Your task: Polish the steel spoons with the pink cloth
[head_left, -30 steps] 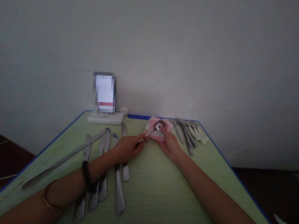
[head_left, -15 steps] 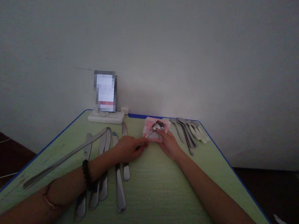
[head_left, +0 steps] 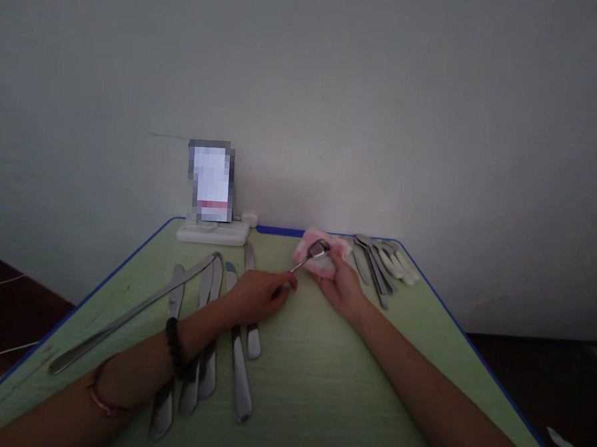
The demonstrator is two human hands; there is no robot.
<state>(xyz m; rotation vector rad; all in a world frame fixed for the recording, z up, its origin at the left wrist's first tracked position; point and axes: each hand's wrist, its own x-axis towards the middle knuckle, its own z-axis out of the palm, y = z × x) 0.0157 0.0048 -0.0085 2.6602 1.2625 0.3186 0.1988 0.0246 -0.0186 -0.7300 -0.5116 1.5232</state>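
Observation:
My left hand point(head_left: 262, 296) is closed round the handle of a metal spoon point(head_left: 318, 248), whose bowl points away to the right. A pink and white cloth point(head_left: 307, 241) lies behind and under the spoon's bowl. My right hand point(head_left: 343, 282) grips that cloth from its right side, thumb on top near the bowl; its other fingers are mostly hidden under the cloth. Several table knives point(head_left: 240, 374) lie below and left of my left hand, some partly covered by my forearm. Right of the cloth is a group of metal spoons point(head_left: 376, 271).
White-handled cutlery point(head_left: 399, 265) lies at the right of the spoons. A phone point(head_left: 213, 182) stands upright on a white power strip point(head_left: 212, 232) at the back left. The green table point(head_left: 329, 398) has a blue edge and meets a grey wall point(head_left: 364, 120).
My right hand has lifted and bunched the cloth, which lay flatter before, moving it slightly right round the spoon's bowl. My left hand has stayed nearly still on the handle.

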